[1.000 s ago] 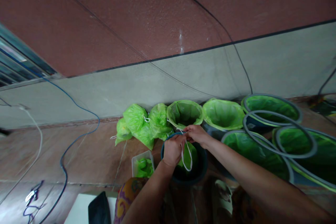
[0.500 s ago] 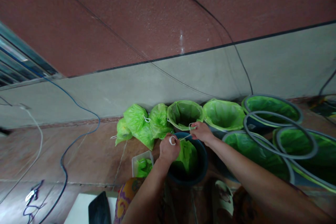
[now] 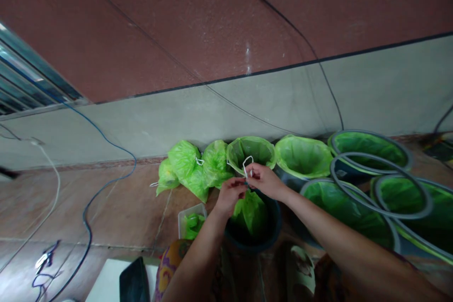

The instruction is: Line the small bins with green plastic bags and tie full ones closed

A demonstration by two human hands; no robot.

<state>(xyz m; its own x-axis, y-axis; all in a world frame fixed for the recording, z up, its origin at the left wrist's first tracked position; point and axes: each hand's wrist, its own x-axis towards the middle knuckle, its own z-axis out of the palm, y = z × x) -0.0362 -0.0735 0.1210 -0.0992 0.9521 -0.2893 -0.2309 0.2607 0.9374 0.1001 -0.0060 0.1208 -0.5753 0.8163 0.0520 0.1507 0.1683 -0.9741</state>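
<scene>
A green garbage bag point(image 3: 250, 212) sits gathered inside a dark blue bin point(image 3: 272, 236) in front of me. Above its top, my left hand point(image 3: 231, 193) and my right hand point(image 3: 261, 180) meet, fingertips pinched together. A white drawstring point(image 3: 247, 161) loops up from my right fingers. What my left fingers pinch is mostly hidden, though they are at the same drawstring. Just behind stand a bin with a green liner point(image 3: 249, 147) and another lined bin point(image 3: 302, 156). Tied green bags point(image 3: 186, 163) lean against the wall to the left.
Several green-lined bins point(image 3: 348, 207) stand at the right, with loose grey rings point(image 3: 380, 184) across them. A clear tub point(image 3: 182, 226) of green plastic is left of the bin. A blue cable point(image 3: 87, 226), a white stool point(image 3: 106, 283) with a dark phone-like object point(image 3: 133, 281) and keys point(image 3: 46, 258) lie left.
My hands were apart, pulling the drawstring out to both sides. They have now come together above the bag, and a white loop stands up by my right hand.
</scene>
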